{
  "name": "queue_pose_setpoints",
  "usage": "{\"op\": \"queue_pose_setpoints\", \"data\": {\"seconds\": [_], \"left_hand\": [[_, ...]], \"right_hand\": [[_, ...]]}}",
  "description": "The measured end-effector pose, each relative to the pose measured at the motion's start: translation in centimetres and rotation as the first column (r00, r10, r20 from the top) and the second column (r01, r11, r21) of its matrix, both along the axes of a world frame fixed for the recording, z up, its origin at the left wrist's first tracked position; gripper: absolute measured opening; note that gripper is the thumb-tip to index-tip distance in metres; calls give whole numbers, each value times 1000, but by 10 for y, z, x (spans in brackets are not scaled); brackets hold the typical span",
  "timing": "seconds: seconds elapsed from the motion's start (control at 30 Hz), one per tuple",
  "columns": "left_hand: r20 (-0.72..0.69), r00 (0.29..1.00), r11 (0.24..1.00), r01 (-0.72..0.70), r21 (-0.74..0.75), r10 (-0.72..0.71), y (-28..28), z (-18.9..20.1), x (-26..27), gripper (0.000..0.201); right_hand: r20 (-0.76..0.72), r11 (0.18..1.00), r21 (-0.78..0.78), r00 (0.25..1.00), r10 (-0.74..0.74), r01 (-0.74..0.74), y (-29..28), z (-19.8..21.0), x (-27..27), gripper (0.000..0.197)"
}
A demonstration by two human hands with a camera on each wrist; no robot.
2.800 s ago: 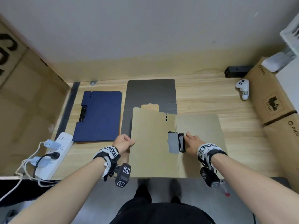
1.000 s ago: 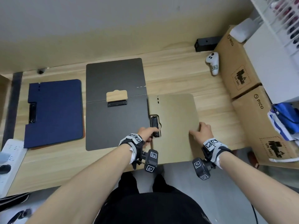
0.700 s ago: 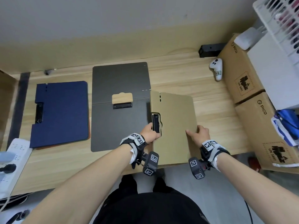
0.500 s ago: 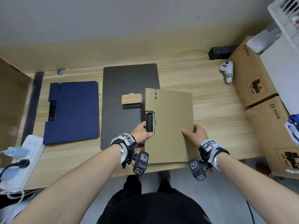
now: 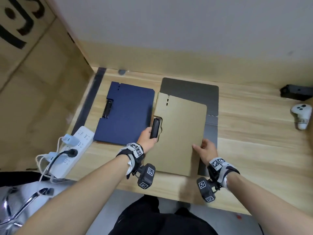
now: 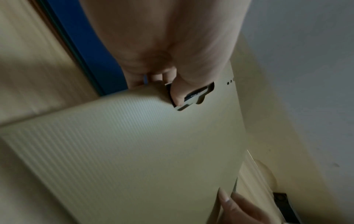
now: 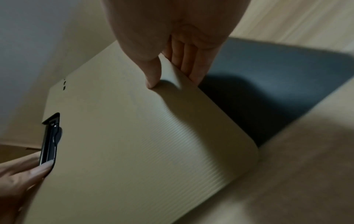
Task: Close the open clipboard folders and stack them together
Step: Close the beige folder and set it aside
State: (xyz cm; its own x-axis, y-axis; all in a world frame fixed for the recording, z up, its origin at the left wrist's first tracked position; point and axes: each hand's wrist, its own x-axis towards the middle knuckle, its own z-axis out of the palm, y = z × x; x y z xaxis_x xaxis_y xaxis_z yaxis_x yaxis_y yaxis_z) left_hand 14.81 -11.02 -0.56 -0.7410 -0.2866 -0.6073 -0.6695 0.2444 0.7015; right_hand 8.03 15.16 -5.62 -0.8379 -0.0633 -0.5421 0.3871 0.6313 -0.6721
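Observation:
The closed tan clipboard folder (image 5: 179, 133) is held off the desk over the open dark grey folder (image 5: 210, 99), which shows past its far and right edges. My left hand (image 5: 149, 136) grips its left edge at the black clip (image 5: 155, 128), thumb on the clip (image 6: 193, 95). My right hand (image 5: 203, 148) pinches its right edge, thumb on top and fingers (image 7: 187, 66) underneath. A closed blue folder (image 5: 125, 112) lies flat to the left, its black clip on its left edge. In both wrist views the tan folder (image 6: 134, 151) (image 7: 134, 136) fills most of the picture.
A white power strip (image 5: 71, 150) with plugs and cables sits at the desk's left front. A white controller (image 5: 301, 116) and a black box (image 5: 298, 92) lie at the right. A big cardboard box (image 5: 33, 82) walls the left side. The wooden desk (image 5: 254, 141) is bare on the right.
Both hands have carried the closed tan folder leftward, from the desk's right part to over the grey folder, next to the blue one. The grey folder's clip is now hidden under it.

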Motion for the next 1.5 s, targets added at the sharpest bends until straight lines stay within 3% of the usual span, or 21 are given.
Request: {"op": "queue_pose_setpoints", "data": {"seconds": [0.07,0.17,0.27,0.63,0.73,0.9,1.07,1.17,1.3,1.5], "left_hand": [[-23,999,994,-48,-99,46,-27,2,2,39],[-54,999,950,-18,-312,1,-66,1,2,43],[-85,996,900,-53,-433,17,-101,2,-2,40],[-76,971,844,-236,-482,228,-190,-5,-27,51],[-64,973,829,-224,-512,223,-195,-16,-25,54],[-45,984,814,-166,-557,169,-185,-20,-24,56],[-154,982,776,-183,-604,112,-165,-9,-36,56],[-211,977,821,-155,-550,43,-142,-6,-44,55],[-213,971,862,-19,-507,-104,-104,-10,-47,49],[-154,945,907,217,-360,-288,-43,-33,-34,39]], "right_hand": [[-7,1000,-7,1000,30,-30,-33,2,-6,32],[-12,995,-35,995,98,-98,-80,-3,-16,27],[-54,987,-60,988,148,-151,-125,-4,-24,37],[-54,937,45,935,349,-347,-232,0,-42,53],[-57,910,123,913,405,-396,-238,-4,-46,43],[-102,908,134,906,410,-396,-217,-5,-53,43],[-165,889,301,899,405,-345,-155,0,-67,42],[-183,870,384,898,401,-310,-107,1,-69,38],[-125,833,429,891,437,-349,-61,-1,-55,36],[-33,860,426,946,324,-280,-2,-7,-25,37]]}}
